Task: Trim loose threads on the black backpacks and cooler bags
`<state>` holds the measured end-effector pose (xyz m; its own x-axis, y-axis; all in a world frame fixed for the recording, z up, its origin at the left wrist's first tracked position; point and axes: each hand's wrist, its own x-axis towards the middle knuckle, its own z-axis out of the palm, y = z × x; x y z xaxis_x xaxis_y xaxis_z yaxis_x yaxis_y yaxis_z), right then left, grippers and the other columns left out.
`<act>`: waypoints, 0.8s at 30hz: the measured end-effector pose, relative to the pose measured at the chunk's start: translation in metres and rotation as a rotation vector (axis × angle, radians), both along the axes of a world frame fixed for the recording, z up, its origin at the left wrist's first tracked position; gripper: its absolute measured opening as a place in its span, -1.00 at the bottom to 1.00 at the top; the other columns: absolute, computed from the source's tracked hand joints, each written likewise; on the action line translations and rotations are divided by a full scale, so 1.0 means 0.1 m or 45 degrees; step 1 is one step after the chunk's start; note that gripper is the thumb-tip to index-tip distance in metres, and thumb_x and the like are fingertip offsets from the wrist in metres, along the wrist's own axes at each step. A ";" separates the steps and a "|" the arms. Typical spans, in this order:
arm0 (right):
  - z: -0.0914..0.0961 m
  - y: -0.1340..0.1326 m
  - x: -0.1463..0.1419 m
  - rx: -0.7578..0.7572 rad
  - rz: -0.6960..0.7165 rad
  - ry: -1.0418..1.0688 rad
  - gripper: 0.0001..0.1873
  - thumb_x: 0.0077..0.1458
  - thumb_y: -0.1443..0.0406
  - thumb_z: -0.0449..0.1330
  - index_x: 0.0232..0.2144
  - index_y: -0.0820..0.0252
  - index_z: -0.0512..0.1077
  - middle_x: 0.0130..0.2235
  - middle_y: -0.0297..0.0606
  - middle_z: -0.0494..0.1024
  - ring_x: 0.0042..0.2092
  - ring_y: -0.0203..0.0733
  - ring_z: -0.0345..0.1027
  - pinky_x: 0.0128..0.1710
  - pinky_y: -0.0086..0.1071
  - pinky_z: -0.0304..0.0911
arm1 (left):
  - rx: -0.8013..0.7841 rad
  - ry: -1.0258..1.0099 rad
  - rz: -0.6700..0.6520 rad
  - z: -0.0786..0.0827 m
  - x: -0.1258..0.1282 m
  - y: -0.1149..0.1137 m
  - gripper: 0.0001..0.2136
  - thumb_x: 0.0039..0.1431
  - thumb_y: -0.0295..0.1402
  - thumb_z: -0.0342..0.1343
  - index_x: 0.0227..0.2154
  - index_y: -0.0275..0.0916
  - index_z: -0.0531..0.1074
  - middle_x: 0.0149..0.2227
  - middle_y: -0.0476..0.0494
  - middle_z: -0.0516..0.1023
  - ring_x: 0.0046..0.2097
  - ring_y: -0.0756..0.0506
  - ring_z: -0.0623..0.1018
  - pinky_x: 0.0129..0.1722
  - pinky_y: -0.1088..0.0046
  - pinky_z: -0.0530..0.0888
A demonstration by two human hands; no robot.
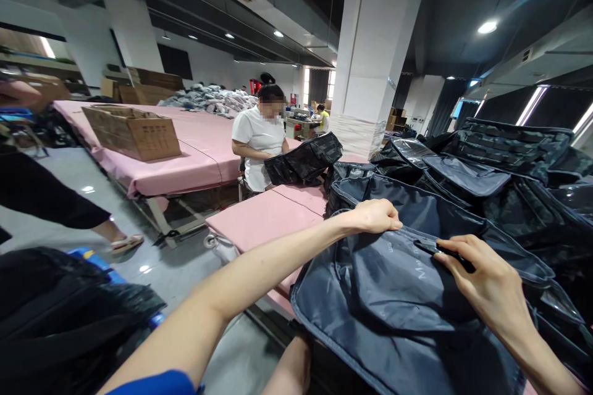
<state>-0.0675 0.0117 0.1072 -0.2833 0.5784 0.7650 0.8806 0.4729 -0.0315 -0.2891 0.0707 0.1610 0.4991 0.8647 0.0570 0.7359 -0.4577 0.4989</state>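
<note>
An opened bag with dark blue-grey lining (pixel 389 345) lies in front of me, its flap spread toward me. At the top edge of a grey inner pocket (pixel 393 284) printed with pale letters, my left hand (pixel 380 216) is closed in a pinch on the fabric. My right hand (pixel 484 274) is wrapped round small black thread snips (pixel 428 248), whose tip points left along that same pocket edge, close to the cloth. The palm hides part of the snips.
Dark camouflage bags (pixel 509 142) are piled at the right. Across the pink table (pixel 264 216), a person in white (pixel 257 136) handles another camouflage bag (pixel 306 160). A cardboard box (pixel 134 133) stands on the far pink table. Black bags (pixel 60 315) lie at lower left.
</note>
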 end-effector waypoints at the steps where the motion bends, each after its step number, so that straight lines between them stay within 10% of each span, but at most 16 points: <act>1: 0.00 0.01 -0.02 0.005 0.002 -0.004 -0.71 0.16 0.09 0.02 -0.29 0.10 0.45 -0.30 -0.30 0.48 -0.29 -0.25 0.37 -0.37 -0.40 0.21 | 0.000 0.001 -0.002 0.00 0.00 0.00 -0.79 0.07 -0.29 0.01 -0.36 -0.23 0.51 -0.43 -0.01 0.47 -0.35 -0.02 0.41 -0.36 0.55 0.29; 11: 0.03 0.07 0.09 -0.228 0.161 0.268 -0.73 0.09 0.06 0.11 -0.34 0.10 0.44 -0.30 -0.30 0.49 -0.29 -0.22 0.38 -0.34 -0.40 0.23 | 0.073 -0.078 -0.062 -0.09 -0.05 0.08 -0.80 0.08 -0.31 0.01 -0.35 -0.22 0.52 -0.38 0.00 0.53 -0.32 -0.02 0.45 -0.34 0.56 0.30; 15: 0.10 0.04 0.16 0.024 0.125 0.223 -0.76 0.09 0.10 0.12 -0.28 0.11 0.43 -0.24 -0.26 0.47 -0.21 -0.18 0.36 -0.23 -0.34 0.24 | 0.229 -0.221 -0.162 -0.20 -0.06 0.12 -0.80 0.12 -0.38 -0.03 -0.36 -0.25 0.52 -0.29 -0.03 0.55 -0.24 -0.01 0.48 -0.24 0.58 0.33; 20: 0.10 -0.03 0.20 0.124 0.086 -0.022 -0.82 0.11 0.19 0.10 -0.32 0.11 0.45 -0.28 -0.24 0.48 -0.25 -0.17 0.36 -0.22 -0.28 0.24 | 0.786 -0.332 -0.040 -0.39 -0.22 0.07 -0.79 0.19 -0.44 -0.08 -0.28 -0.24 0.48 -0.25 -0.10 0.50 -0.19 -0.03 0.46 -0.14 0.48 0.35; 24: -0.03 -0.17 0.78 -0.178 -0.095 0.536 -0.70 0.00 0.02 0.15 -0.28 0.01 0.45 -0.21 -0.24 0.50 -0.23 -0.12 0.38 -0.25 -0.27 0.27 | 1.389 -0.157 0.075 -0.72 -0.84 0.07 -0.69 0.19 -0.53 -0.12 -0.05 -0.26 0.36 -0.12 -0.22 0.47 -0.07 -0.10 0.43 -0.06 0.33 0.33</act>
